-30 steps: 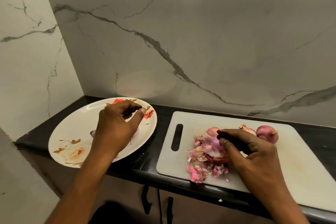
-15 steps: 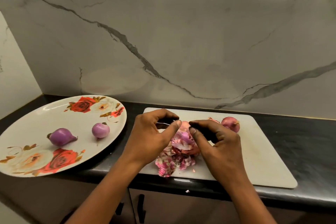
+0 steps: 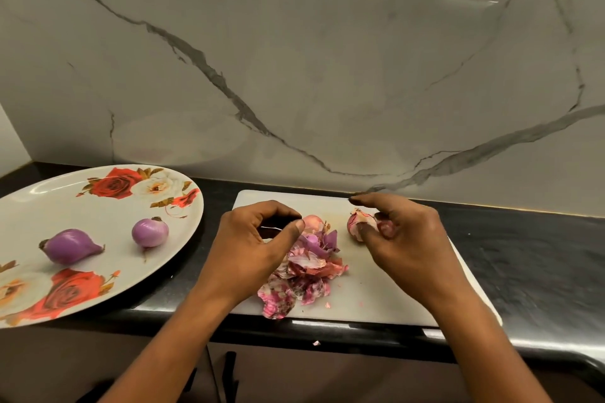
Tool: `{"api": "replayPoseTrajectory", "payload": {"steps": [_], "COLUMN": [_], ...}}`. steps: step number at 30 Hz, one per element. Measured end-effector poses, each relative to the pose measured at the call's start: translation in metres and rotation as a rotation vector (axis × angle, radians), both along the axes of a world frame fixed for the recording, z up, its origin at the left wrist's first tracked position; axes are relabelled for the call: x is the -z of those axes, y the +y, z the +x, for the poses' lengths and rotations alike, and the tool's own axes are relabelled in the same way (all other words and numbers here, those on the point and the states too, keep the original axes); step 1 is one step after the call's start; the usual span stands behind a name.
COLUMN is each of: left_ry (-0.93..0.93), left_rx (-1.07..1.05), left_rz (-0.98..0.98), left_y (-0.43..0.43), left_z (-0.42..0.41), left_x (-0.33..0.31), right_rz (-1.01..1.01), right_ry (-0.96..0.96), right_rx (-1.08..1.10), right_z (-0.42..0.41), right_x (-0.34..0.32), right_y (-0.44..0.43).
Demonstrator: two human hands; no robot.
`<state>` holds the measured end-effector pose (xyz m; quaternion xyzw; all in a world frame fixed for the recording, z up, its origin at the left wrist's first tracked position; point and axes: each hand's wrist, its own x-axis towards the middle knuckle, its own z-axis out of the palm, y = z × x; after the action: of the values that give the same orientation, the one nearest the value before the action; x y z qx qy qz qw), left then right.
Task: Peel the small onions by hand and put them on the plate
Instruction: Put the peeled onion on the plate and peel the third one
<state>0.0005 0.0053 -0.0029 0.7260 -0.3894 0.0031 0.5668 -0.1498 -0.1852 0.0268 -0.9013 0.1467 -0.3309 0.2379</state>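
A white plate point(image 3: 39, 206) with a red rose pattern sits on the left and holds two peeled purple onions point(image 3: 70, 245) point(image 3: 150, 232). On the white cutting board point(image 3: 376, 288) lies a pile of pink onion peels point(image 3: 304, 268), with a pale onion point(image 3: 312, 222) at its far edge. My left hand point(image 3: 255, 252) hovers over the board's left part with its fingers loosely curled and nothing in them. My right hand point(image 3: 409, 239) pinches an unpeeled onion point(image 3: 358, 221) between thumb and fingertips near the board's back.
Plate and board rest on a black counter point(image 3: 523, 255) against a marble wall point(image 3: 327, 75). Small peel scraps lie on the counter's front edge point(image 3: 316, 342). Dark cabinet doors with handles point(image 3: 229, 370) are below.
My left hand left the plate, where a second peeled onion now lies, and came to the board. My right hand moved from the peel pile to the unpeeled onion further right.
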Motion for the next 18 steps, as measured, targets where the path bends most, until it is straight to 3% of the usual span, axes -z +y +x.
{"api": "replayPoseTrajectory", "payload": {"steps": [3,7,12,18], "left_ry": [0.007,0.021,0.057,0.116], "left_rx": [0.001,0.006,0.044,0.156], "left_rz": [0.01,0.015,0.0,-0.055], "left_y": [0.001,0.002,0.003,0.004], "left_z": [0.001,0.002,0.002,0.0], "left_x": [0.001,0.001,0.0,-0.005], "right_rz": [-0.272,-0.383,-0.4,-0.027], "right_ry": [0.247,0.389,0.24,-0.052], "right_rx": [0.056,0.12,0.087,-0.111], "right_z": [0.004,0.007,0.008,0.017], "right_x": [-0.004,-0.004,-0.003,0.005], "right_y": [-0.009,-0.013,-0.012,0.008]}}
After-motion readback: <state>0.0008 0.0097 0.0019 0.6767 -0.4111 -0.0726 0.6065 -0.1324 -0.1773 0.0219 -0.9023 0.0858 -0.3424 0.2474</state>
